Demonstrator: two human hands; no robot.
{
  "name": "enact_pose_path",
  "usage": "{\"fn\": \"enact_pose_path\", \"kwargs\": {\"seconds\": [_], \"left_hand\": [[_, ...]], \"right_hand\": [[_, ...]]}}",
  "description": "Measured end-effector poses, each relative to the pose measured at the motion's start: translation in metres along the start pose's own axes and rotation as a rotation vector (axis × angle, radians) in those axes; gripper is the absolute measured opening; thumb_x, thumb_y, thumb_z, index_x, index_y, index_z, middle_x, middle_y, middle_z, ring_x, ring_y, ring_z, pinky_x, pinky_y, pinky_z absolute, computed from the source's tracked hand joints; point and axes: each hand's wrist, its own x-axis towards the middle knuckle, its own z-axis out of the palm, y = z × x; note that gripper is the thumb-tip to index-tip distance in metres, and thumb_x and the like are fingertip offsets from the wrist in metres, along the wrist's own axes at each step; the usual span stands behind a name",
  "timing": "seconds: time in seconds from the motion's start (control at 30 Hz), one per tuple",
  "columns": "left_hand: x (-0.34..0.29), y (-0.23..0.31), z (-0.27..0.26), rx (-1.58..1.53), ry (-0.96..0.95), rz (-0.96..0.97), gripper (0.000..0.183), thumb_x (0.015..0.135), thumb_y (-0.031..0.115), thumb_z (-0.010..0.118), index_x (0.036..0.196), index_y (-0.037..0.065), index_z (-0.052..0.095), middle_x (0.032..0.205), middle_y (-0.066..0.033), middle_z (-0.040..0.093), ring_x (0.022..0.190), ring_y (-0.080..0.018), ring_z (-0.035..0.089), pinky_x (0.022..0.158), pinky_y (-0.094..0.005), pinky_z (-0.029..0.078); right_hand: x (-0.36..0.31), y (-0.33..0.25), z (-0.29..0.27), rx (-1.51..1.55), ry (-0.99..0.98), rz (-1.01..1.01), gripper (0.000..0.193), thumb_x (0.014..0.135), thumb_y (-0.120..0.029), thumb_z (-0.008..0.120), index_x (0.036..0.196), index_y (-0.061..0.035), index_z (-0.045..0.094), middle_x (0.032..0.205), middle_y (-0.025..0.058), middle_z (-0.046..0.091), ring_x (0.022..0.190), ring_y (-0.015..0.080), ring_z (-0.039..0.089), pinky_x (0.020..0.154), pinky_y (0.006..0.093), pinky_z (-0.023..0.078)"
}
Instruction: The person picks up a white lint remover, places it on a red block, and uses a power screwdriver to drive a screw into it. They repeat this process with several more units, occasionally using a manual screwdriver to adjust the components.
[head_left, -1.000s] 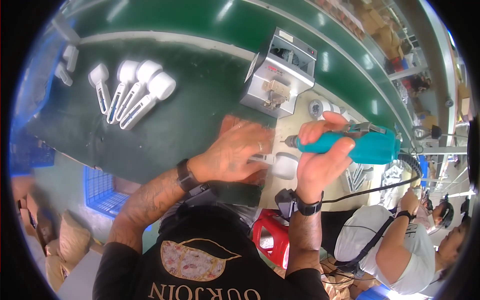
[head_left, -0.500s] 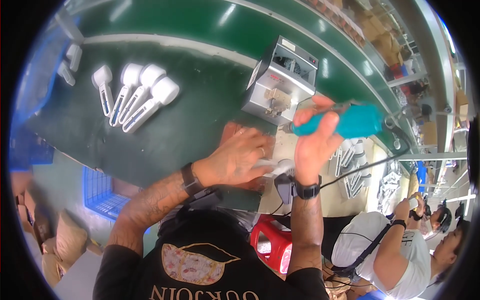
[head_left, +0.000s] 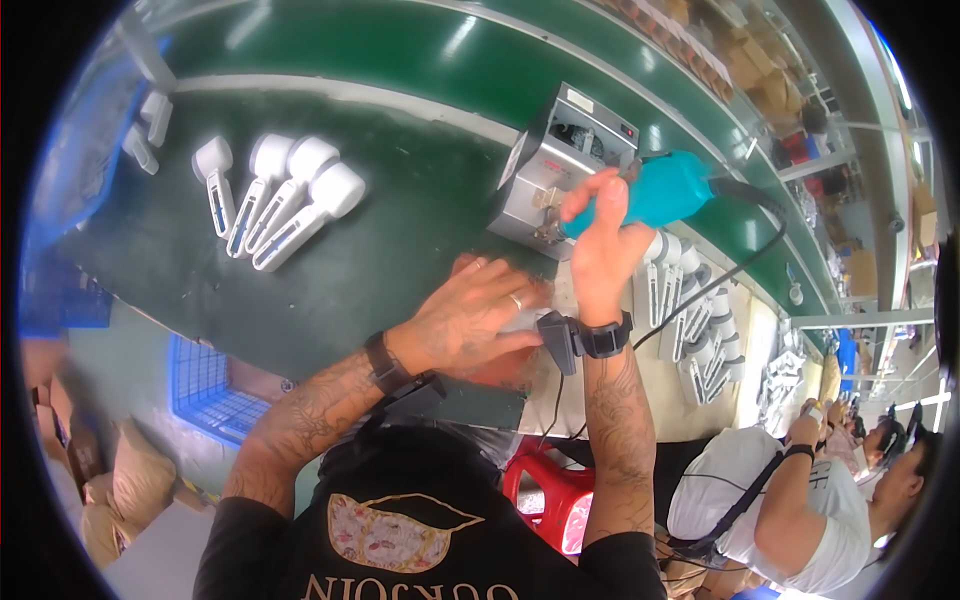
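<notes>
The right hand (head_left: 605, 238) is wrapped round a teal electric screwdriver (head_left: 668, 190), palm and fingers pressed to its body. The left hand (head_left: 462, 312) has its fingers bent down over a reddish pad (head_left: 510, 370) by the table's near edge, with a blurred bit of a white piece (head_left: 522, 319) showing beside the thumb; whether those fingers pinch it or only press on it, I cannot tell. The driver is above the pale right part of the table (head_left: 400, 200), its nose by the metal fitting on the front of a grey machine (head_left: 535, 175) near the far edge (contact there is hidden by the fingers). As I judge it, good handling here means a loose but steady wrist, the bit in line with the fitting, the left hand holding the piece firmly to the pad, and the cord (head_left: 740, 268) clear of the forearm. The driver's long axis slants: nose toward the near left corner, corded rear end toward the far right. Farther out, four white round-headed pieces (head_left: 280, 212) lie toward the far left corner, handles toward the near edge, and more slotted white pieces (head_left: 722, 328) are grouped by the right edge.
</notes>
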Motion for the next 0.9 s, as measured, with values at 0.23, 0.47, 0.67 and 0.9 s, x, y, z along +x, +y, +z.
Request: {"fn": "enact_pose_path", "kwargs": {"seconds": [0.23,0.47,0.67,0.9], "left_hand": [[0.002,0.001,0.000,-0.018,0.010,-0.016,0.048,0.090,0.038,0.070,0.127,0.010,0.061,0.114,-0.0097,0.062,0.108,-0.0285,0.055,0.093,-0.0437,0.043],[0.001,0.002,0.001,-0.009,0.077,-0.061,0.039,0.085,0.036,0.077,0.114,0.012,0.069,0.115,-0.0048,0.067,0.105,-0.0268,0.060,0.094,-0.0417,0.047],[0.001,0.003,0.000,-0.007,0.065,-0.054,0.037,0.085,0.036,0.077,0.112,0.011,0.069,0.115,-0.0048,0.067,0.104,-0.0276,0.060,0.094,-0.0422,0.047],[0.001,0.000,0.006,0.030,0.021,-0.028,0.043,0.088,0.036,0.073,0.120,0.010,0.062,0.116,-0.0083,0.063,0.108,-0.0284,0.056,0.094,-0.0432,0.044]], "right_hand": [[-0.048,-0.034,-0.033,0.005,0.023,0.142,0.042,0.104,-0.039,0.057,0.108,0.0025,0.057,0.073,0.0069,0.058,0.066,0.0166,0.057,0.062,0.0316,0.047],[-0.065,-0.037,-0.040,0.015,-0.015,0.134,0.057,0.099,-0.052,0.061,0.111,0.0036,0.055,0.072,0.0077,0.056,0.065,0.0182,0.055,0.061,0.0325,0.046],[-0.068,-0.027,-0.040,0.026,-0.026,0.136,0.055,0.099,-0.051,0.061,0.109,0.0027,0.054,0.073,0.0080,0.056,0.065,0.0188,0.056,0.061,0.0334,0.046],[-0.073,-0.016,-0.039,0.102,-0.071,0.104,0.041,0.103,-0.040,0.059,0.102,0.0007,0.051,0.074,0.0092,0.055,0.066,0.0189,0.054,0.063,0.0346,0.047]]}}
